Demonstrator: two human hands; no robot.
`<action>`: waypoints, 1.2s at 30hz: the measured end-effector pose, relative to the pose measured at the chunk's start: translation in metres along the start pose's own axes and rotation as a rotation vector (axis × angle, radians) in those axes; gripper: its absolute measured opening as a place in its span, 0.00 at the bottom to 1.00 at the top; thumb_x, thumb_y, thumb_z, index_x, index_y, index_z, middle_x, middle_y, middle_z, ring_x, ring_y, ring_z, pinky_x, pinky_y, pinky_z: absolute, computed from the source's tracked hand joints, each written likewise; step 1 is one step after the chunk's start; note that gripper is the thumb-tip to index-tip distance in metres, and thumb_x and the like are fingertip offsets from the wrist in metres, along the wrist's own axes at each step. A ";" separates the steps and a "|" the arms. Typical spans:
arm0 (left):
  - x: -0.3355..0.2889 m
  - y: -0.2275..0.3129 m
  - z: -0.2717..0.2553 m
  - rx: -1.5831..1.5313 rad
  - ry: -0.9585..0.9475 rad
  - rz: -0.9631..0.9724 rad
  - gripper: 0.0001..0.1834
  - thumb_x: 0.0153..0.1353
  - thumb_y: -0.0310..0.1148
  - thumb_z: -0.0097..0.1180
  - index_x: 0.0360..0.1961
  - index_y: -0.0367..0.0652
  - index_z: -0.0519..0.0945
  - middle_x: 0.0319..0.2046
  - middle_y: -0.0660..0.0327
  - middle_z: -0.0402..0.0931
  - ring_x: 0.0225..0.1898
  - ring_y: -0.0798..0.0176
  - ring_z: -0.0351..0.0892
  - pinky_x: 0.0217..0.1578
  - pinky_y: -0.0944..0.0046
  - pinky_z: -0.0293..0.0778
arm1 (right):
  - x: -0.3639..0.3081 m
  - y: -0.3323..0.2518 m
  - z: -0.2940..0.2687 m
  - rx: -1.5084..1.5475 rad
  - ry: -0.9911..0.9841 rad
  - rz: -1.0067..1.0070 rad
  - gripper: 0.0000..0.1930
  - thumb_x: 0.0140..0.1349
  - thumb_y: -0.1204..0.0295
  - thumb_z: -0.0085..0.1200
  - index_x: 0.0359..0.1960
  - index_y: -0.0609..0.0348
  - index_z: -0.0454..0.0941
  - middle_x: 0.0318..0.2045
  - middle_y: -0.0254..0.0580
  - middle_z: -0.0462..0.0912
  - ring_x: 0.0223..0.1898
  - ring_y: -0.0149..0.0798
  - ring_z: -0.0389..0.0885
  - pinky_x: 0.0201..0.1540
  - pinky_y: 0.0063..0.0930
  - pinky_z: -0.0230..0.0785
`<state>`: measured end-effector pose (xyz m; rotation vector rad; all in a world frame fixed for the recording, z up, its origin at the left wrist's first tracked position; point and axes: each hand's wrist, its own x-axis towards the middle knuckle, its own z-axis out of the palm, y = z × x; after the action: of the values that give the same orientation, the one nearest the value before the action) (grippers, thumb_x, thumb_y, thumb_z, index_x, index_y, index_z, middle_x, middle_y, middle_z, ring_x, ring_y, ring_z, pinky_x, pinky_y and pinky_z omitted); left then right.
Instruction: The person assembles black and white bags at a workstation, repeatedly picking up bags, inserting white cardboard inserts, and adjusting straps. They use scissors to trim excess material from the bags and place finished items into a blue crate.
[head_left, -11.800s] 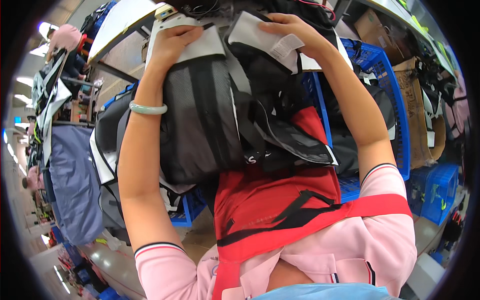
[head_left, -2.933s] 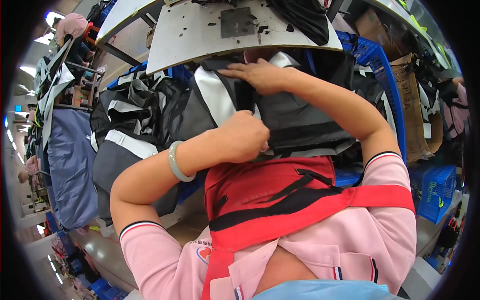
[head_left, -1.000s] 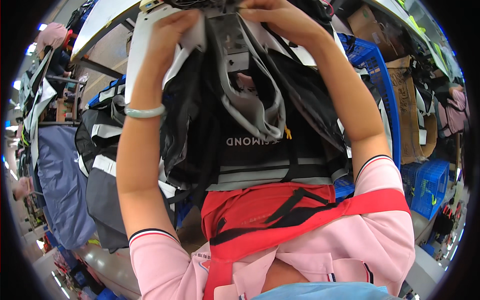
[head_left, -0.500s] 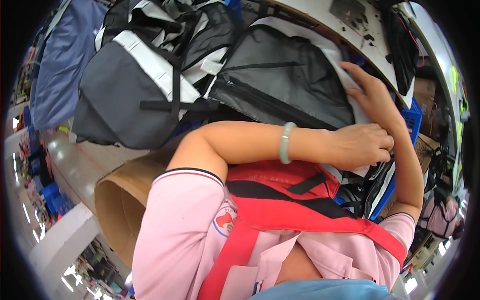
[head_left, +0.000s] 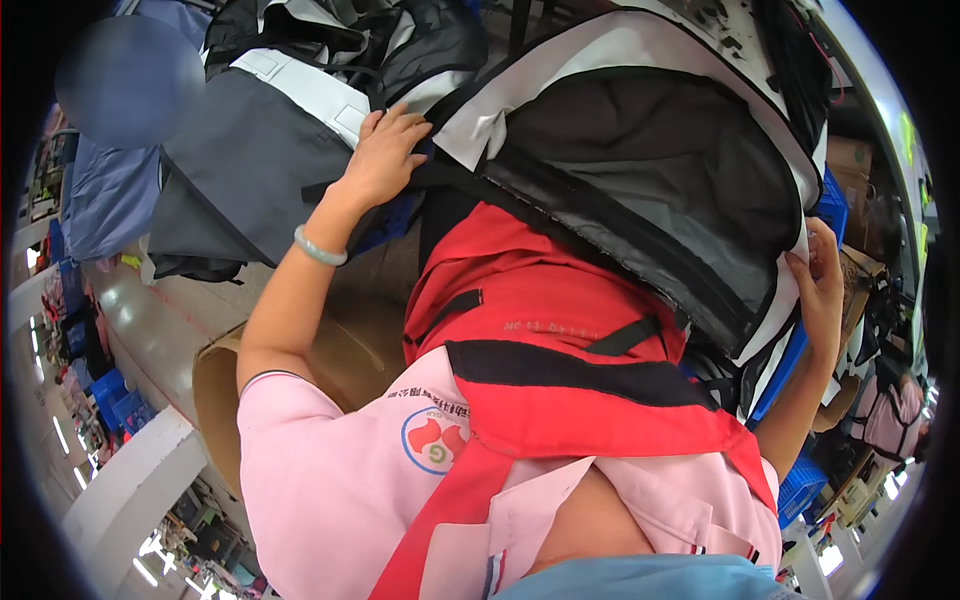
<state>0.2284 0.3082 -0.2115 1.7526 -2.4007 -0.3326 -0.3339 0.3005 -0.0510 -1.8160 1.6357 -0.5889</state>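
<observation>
Floor (head_left: 150, 320), pale and glossy, was seen at left; a brown drum (head_left: 224, 385) was sited near it. Bag (head_left: 640, 165), black and grey, white-edged: spread slantwise above the red apron (head_left: 560, 280). Grey panel (head_left: 255, 130), white-banded: laid to its left. Right hand (head_left: 820, 275): closed on the bag's white edge, thumb foremost. Left hand (head_left: 385, 155): fingers parted, set between the panel and the bag's left corner; whether cloth was touched could not be told.

Risk, as judged: with only the right edge seen to be gripped, the bag could be let slip or folded over by its own limpness; the black strap (head_left: 448, 180) could be snagged against the panel.

Against the preceding frame: the left hand, there placed beside the right, had been moved across leftward; more white edging had been brought into view.
</observation>
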 end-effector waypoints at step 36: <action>0.213 0.228 -0.197 -0.089 0.437 0.675 0.09 0.54 0.28 0.53 0.36 0.38 0.78 0.34 0.49 0.79 0.35 0.43 0.77 0.36 0.51 0.73 | 0.118 -0.158 -0.020 -0.121 -0.073 -0.380 0.21 0.59 0.59 0.59 0.40 0.70 0.81 0.26 0.45 0.81 0.29 0.32 0.76 0.35 0.28 0.68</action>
<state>0.0031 0.1543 0.0368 0.7823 -2.4061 0.0331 -0.2187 0.1881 0.0649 -2.2328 1.3096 -0.5860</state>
